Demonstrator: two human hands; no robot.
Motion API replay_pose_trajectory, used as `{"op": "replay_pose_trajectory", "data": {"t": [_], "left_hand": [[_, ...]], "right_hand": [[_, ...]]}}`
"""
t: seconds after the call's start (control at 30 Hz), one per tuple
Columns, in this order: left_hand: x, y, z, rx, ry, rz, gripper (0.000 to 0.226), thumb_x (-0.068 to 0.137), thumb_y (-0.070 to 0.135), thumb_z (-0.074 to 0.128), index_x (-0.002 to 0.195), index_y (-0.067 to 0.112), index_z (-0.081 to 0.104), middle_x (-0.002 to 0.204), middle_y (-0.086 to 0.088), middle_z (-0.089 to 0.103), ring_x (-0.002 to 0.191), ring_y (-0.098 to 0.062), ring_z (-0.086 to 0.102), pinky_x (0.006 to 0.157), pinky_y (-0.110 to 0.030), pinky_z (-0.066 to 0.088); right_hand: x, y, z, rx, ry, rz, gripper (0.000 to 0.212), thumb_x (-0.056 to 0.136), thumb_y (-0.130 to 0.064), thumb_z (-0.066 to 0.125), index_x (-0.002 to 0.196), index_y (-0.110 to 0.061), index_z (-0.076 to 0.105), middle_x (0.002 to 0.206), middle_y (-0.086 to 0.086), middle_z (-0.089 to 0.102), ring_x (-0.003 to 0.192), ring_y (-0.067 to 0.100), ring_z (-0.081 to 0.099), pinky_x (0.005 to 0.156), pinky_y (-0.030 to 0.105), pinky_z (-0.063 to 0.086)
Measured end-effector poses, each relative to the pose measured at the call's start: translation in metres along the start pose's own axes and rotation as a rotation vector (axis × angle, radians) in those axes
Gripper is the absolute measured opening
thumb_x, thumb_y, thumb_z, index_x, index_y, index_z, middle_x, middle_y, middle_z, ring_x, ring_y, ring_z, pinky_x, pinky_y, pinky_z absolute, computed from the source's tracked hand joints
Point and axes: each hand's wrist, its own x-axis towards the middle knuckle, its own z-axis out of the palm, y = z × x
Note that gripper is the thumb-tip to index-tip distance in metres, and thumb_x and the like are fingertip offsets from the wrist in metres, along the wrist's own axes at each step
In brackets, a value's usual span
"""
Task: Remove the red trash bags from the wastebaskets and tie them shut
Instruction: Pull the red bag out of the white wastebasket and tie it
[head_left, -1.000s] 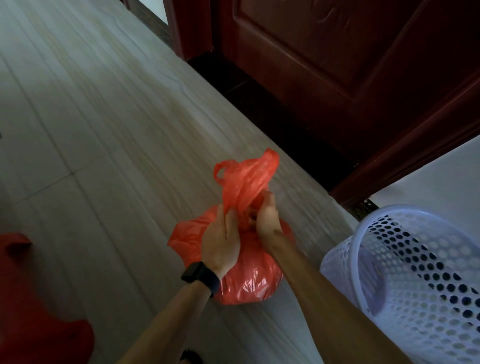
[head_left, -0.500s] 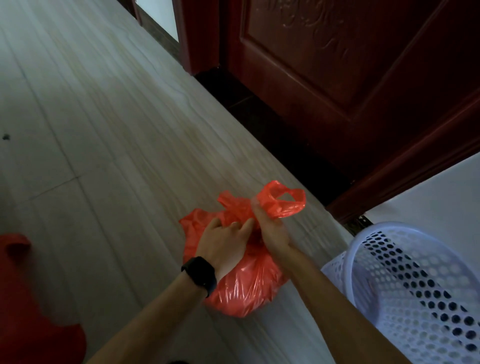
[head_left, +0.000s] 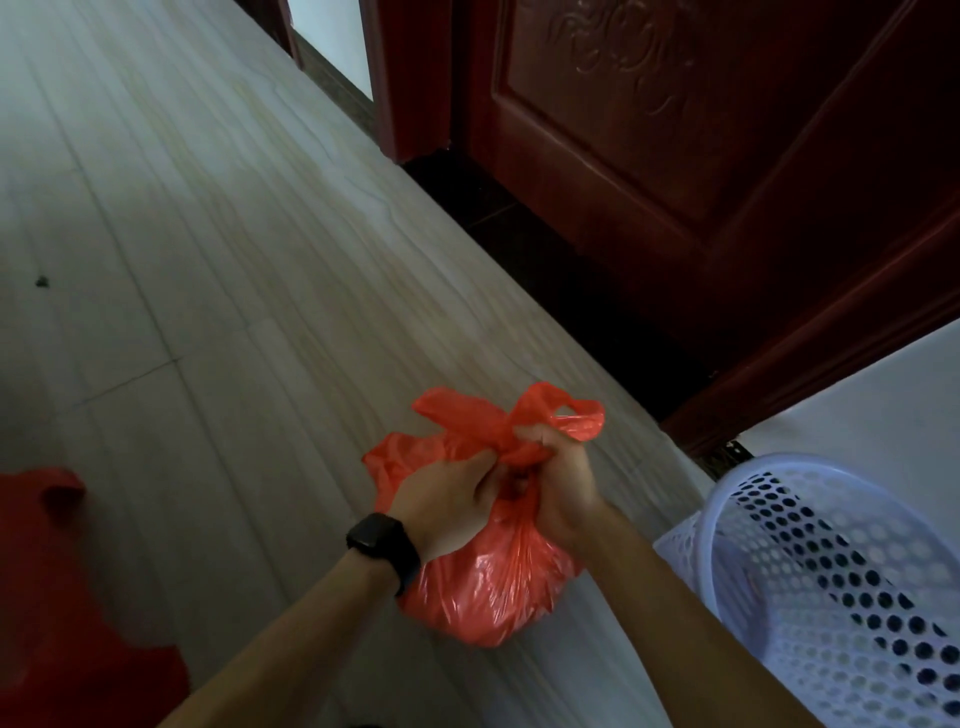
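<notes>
Lower centre: the left hand (head_left: 447, 499) (watch (head_left: 382, 540) at the wrist) and the right hand (head_left: 561, 483) both curl tightly round the twisted handles of the red bag (head_left: 488, 592). The bag rests on the floor (head_left: 208, 260) just beside the wastebasket (head_left: 831, 597), lower right. To tie well, draw both ends apart evenly, low on the neck. The knot is hidden between the hands. A red shape (head_left: 62, 597) at lower left is cut off. Upper right: a dark door (head_left: 675, 130).

Two hands (head_left: 447, 501) (head_left: 563, 488), one red bag (head_left: 493, 587) held, one wastebasket (head_left: 857, 613), one wristwatch (head_left: 382, 540), one door (head_left: 649, 145)
</notes>
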Motion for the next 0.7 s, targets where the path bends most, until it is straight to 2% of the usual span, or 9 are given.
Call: {"op": "replay_pose_trajectory", "data": {"t": [0.1, 0.13, 0.2, 0.27, 0.37, 0.5, 0.57, 0.63, 0.7], "left_hand": [[-0.001, 0.009, 0.006, 0.161, 0.044, 0.074, 0.017, 0.100, 0.033, 0.037, 0.110, 0.028, 0.049, 0.085, 0.001, 0.067, 0.075, -0.023, 0.065, 0.064, -0.032, 0.039], [-0.002, 0.013, 0.009, 0.246, 0.044, 0.114, 0.020, 0.099, 0.032, 0.036, 0.116, 0.030, 0.047, 0.085, 0.003, 0.067, 0.075, -0.021, 0.065, 0.070, -0.032, 0.040], [-0.003, 0.017, 0.015, 0.356, 0.052, 0.159, 0.023, 0.099, 0.030, 0.034, 0.119, 0.033, 0.045, 0.084, 0.004, 0.067, 0.074, -0.020, 0.066, 0.075, -0.032, 0.038], [-0.001, 0.017, 0.018, 0.336, 0.086, 0.127, 0.020, 0.100, 0.030, 0.034, 0.115, 0.030, 0.046, 0.086, 0.003, 0.068, 0.077, -0.021, 0.066, 0.071, -0.031, 0.032], [0.001, 0.010, 0.012, 0.089, 0.095, 0.110, 0.021, 0.100, 0.038, 0.039, 0.112, 0.027, 0.053, 0.094, 0.004, 0.070, 0.084, -0.019, 0.067, 0.069, -0.030, 0.039], [0.007, -0.007, -0.011, -0.429, -0.182, -0.066, 0.020, 0.088, 0.034, 0.057, 0.077, 0.019, 0.063, 0.061, 0.009, 0.062, 0.057, -0.012, 0.059, 0.062, -0.026, 0.045], [0.014, -0.009, -0.027, -0.766, -0.358, -0.282, 0.027, 0.087, 0.021, 0.056, 0.071, 0.001, 0.064, 0.058, -0.002, 0.057, 0.052, -0.018, 0.053, 0.059, -0.028, 0.043], [0.021, -0.007, -0.036, -0.997, -0.424, -0.529, 0.038, 0.089, 0.008, 0.051, 0.053, 0.012, 0.064, 0.048, 0.000, 0.053, 0.040, -0.012, 0.047, 0.049, -0.024, 0.039], [0.026, -0.005, -0.036, -1.046, -0.447, -0.630, 0.044, 0.089, 0.012, 0.047, 0.046, 0.018, 0.053, 0.039, 0.004, 0.041, 0.033, -0.009, 0.034, 0.039, -0.020, 0.030]], "right_hand": [[-0.005, -0.003, -0.003, -0.280, -0.051, -0.052, 0.053, 0.072, -0.063, 0.072, 0.091, -0.014, 0.078, 0.084, 0.007, 0.076, 0.076, 0.024, 0.072, 0.070, 0.039, 0.060], [-0.003, -0.002, -0.005, -0.420, 0.023, -0.047, 0.067, 0.066, -0.077, 0.069, 0.098, -0.019, 0.078, 0.091, 0.004, 0.078, 0.085, 0.023, 0.075, 0.081, 0.043, 0.060], [0.002, 0.000, -0.004, -0.516, 0.252, -0.043, 0.079, 0.057, -0.089, 0.061, 0.098, -0.023, 0.075, 0.090, 0.003, 0.078, 0.081, 0.023, 0.076, 0.082, 0.043, 0.061], [0.012, 0.001, -0.005, -0.383, 0.380, -0.054, 0.061, 0.070, -0.078, 0.062, 0.097, -0.023, 0.071, 0.090, 0.004, 0.076, 0.078, 0.023, 0.074, 0.078, 0.040, 0.060], [0.016, -0.005, -0.006, -0.072, 0.278, -0.007, 0.027, 0.089, -0.047, 0.065, 0.087, -0.020, 0.070, 0.070, 0.007, 0.070, 0.060, 0.023, 0.065, 0.060, 0.034, 0.054], [0.004, -0.010, -0.012, 0.008, -0.102, 0.066, 0.045, 0.087, -0.035, 0.069, 0.122, -0.006, 0.066, 0.106, 0.021, 0.069, 0.086, 0.033, 0.068, 0.076, 0.042, 0.057], [-0.005, -0.012, -0.017, -0.135, -0.269, 0.023, 0.045, 0.086, -0.027, 0.072, 0.123, -0.002, 0.066, 0.119, 0.017, 0.070, 0.106, 0.029, 0.069, 0.094, 0.038, 0.056], [-0.017, -0.018, -0.019, -0.442, -0.317, -0.130, 0.020, 0.090, -0.014, 0.069, 0.109, -0.016, 0.073, 0.105, -0.005, 0.077, 0.101, 0.007, 0.071, 0.088, 0.022, 0.055], [-0.022, -0.023, -0.023, -0.717, -0.208, -0.351, 0.020, 0.086, -0.015, 0.076, 0.097, -0.031, 0.074, 0.092, -0.020, 0.077, 0.091, -0.005, 0.070, 0.082, 0.017, 0.052]]}}
